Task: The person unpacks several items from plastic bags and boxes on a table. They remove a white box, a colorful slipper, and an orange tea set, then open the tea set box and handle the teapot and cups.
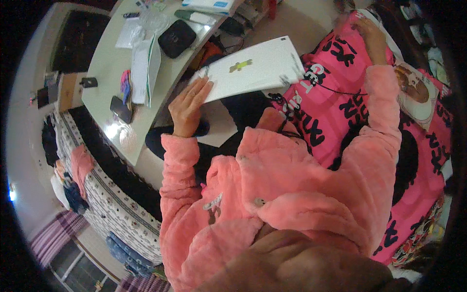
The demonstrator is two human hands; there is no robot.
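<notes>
My left hand (189, 106) grips the near left corner of a white tablet (261, 73), fingers spread over its face. A small dark camera lens sits in its far right corner, and a yellow-green figure marks its middle. The tablet is tilted above my lap, between the table and a pink padded cover (332, 109) with black lettering. At the upper right, my right hand (374, 36) is stretched out over the far end of this cover. Blur hides its fingertips, so I cannot tell whether they hold anything.
On the glossy table (105, 98) at left lie a phone (121, 108), a black case (177, 38), papers (141, 73) and clear plastic wrapping (153, 18). A bed with a patterned cover (105, 200) stands beyond. At right, a picture cushion (416, 89) rests on the pink cover.
</notes>
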